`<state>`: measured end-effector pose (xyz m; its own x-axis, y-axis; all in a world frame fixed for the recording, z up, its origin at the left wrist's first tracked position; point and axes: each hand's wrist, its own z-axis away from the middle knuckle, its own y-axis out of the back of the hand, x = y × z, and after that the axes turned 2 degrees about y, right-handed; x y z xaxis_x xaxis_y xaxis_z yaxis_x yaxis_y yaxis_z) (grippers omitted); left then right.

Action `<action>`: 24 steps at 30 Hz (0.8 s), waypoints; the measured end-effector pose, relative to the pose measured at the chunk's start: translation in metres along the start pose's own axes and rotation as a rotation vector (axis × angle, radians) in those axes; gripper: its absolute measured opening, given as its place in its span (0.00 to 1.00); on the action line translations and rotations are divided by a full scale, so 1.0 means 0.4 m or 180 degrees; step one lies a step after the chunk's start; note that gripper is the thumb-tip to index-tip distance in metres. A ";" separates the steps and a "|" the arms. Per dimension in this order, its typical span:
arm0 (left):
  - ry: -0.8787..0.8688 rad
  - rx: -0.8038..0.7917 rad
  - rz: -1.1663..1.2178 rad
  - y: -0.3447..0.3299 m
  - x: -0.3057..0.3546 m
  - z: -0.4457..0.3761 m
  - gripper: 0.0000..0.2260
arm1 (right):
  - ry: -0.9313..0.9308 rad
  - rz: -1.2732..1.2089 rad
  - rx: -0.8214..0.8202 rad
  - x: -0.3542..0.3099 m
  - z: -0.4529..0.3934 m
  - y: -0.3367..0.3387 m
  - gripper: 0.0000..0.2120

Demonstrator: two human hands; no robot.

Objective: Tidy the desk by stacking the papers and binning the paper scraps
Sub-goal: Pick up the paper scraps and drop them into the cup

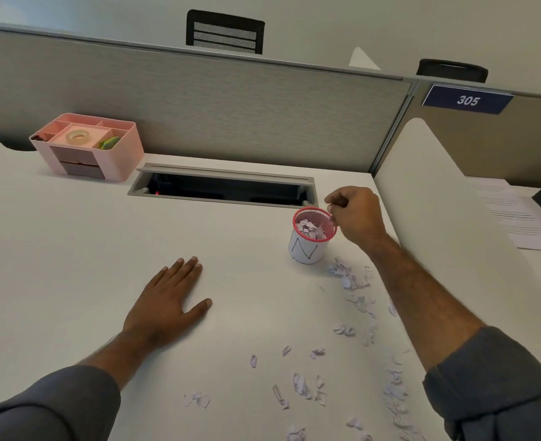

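Scraps (352, 280) on desk (71, 249) right of cup (309, 246), organizer (87, 146) far left behind

One white desk (71, 249); one small red mesh bin (313, 232) with a paper wrap, crumpled scraps inside, too jumbled to count; loose paper scraps (301, 383) on the desk, well over a dozen, exact number unclear; one pink desk organiser (87, 148); one roll of tape (77, 136) in it; two hands, left hand (167, 303) and right hand (356, 214); two black chair backs (225, 31) beyond the partition; one number sign (467, 99); printed sheets (514, 214) on the neighbouring desk, count unclear.
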<state>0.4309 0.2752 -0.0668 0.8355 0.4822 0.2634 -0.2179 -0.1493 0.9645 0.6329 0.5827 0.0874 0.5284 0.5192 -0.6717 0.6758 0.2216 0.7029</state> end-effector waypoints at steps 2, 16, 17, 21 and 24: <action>-0.0002 -0.0009 -0.0009 0.000 -0.001 -0.001 0.35 | -0.0100 -0.0213 0.0266 0.032 0.005 0.017 0.04; -0.0007 -0.0044 0.0035 0.004 0.000 -0.002 0.37 | -0.0282 0.1106 -0.1610 0.239 0.208 -0.014 0.26; -0.0010 -0.0050 0.0024 0.005 0.001 -0.003 0.37 | -0.0222 0.1098 -0.1555 0.239 0.216 -0.022 0.22; -0.0012 -0.0055 0.0018 0.007 0.005 -0.003 0.37 | -0.0074 0.1064 -0.1283 0.237 0.229 -0.042 0.08; -0.0004 -0.0051 0.0015 0.008 0.004 0.001 0.37 | -0.0172 0.1083 -0.1001 0.231 0.223 -0.030 0.10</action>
<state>0.4316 0.2752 -0.0634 0.8350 0.4806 0.2679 -0.2299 -0.1377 0.9634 0.7195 0.5545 -0.0040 0.7247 0.5640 -0.3959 0.2751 0.2900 0.9166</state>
